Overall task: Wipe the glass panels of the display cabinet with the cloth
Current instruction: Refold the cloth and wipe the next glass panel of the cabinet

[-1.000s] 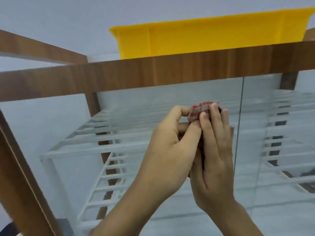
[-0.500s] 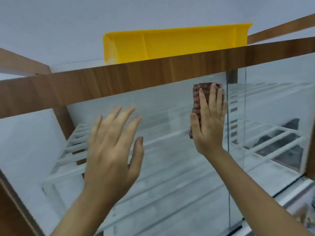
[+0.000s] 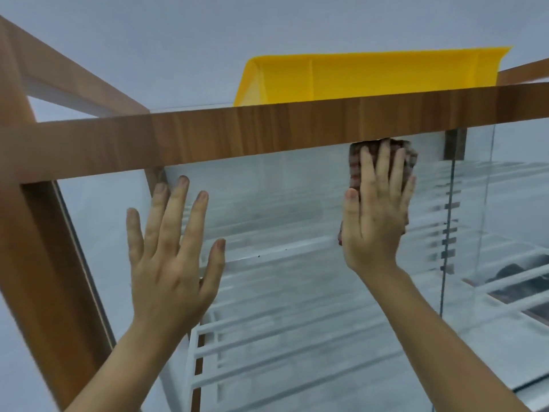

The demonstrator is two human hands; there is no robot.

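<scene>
Within the last second the 2 hands have parted: a second ago both were bunched together round the cloth in front of the glass, and half a second ago the right hand was already flat on the pane with the cloth a little below the wooden rail. Now the right hand (image 3: pixel 378 212) presses the folded red-and-dark checked cloth (image 3: pixel 410 156) against the front glass panel (image 3: pixel 282 197) at upper right of centre, its 4 fingers straight and slightly spread over the fabric, thumb out to the left; the cloth's top edge has climbed to touch the underside of the wooden top rail (image 3: pixel 267 135). The left hand (image 3: pixel 172 263) has settled at lower left of centre, fingers wide and straight, holding nothing; it seems to brace against the pane, though actual contact cannot be confirmed. I judge that the folding is done and wiping has begun at the panel's top edge, with nearly all of the glass still to cover. The cloth shows as a thick pad, mostly hidden under the palm, peeking out above the fingertips and along both sides of the hand. The pane looks hazy and streaked, with white slatted shelves (image 3: pixel 297 346) visible through it. A yellow plastic bin (image 3: pixel 356 78) sits on top of the cabinet at upper centre.
</scene>
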